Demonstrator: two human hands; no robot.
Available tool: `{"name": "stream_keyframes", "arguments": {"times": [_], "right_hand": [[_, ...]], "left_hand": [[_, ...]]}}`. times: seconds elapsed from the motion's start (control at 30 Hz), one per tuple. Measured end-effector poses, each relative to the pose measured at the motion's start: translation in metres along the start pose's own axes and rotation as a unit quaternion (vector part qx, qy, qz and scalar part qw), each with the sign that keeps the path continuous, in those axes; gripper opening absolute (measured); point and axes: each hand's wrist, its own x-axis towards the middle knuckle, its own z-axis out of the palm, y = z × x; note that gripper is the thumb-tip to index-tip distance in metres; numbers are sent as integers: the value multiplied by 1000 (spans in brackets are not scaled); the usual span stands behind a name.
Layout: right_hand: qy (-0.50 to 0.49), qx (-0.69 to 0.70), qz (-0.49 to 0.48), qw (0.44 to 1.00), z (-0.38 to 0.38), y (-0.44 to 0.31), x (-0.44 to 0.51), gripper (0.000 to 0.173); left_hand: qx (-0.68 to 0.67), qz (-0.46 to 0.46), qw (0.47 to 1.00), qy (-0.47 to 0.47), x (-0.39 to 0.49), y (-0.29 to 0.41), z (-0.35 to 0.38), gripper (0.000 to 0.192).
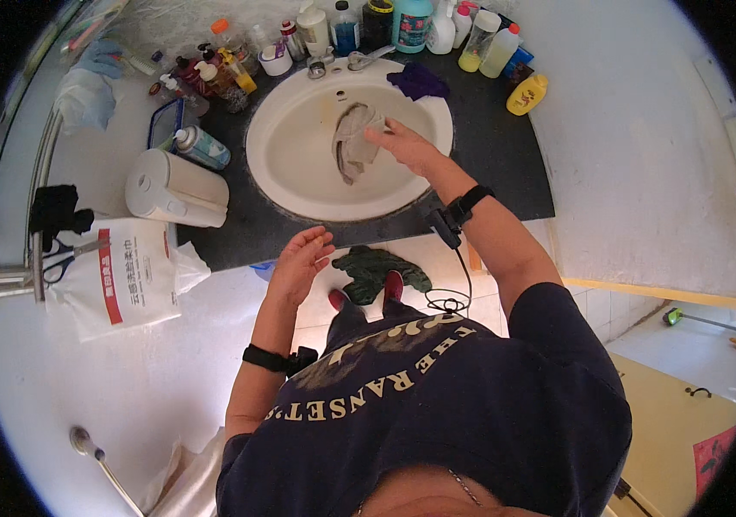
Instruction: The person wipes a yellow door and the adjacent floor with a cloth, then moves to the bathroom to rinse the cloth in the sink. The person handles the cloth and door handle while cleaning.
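Observation:
My right hand [407, 145] reaches over the white oval sink [290, 184] and grips the right edge of a crumpled grey-beige cloth [354, 139]. The cloth hangs in folds over the basin; whether its lower end touches the bowl is hard to tell. My left hand [303, 262] is just off the counter's front edge, empty, with its fingers bent and a little apart. Behind the basin is the metal faucet [365, 59]. A dark purple cloth [416, 81] is draped on the sink's back right rim.
Several bottles [345, 29] line the back of the dark countertop [497, 161], including a yellow bottle [527, 95] at right. On the left stand a white lidded container [177, 187] and a spray can [203, 147]. Scissors [70, 258] hang by a wipes bag [142, 278]. A dark green cloth [368, 274] lies near my feet.

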Motion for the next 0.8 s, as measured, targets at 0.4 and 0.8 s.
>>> {"name": "stream_keyframes", "arguments": {"times": [0.4,0.8], "right_hand": [[-47,-230,3,972,-40,10,23,59],[23,-607,-171,776,-3,-86,157,37]], "left_hand": [[36,-47,996,-60,69,56,-9,37],[3,-92,992,-91,107,74,-13,32]]}}
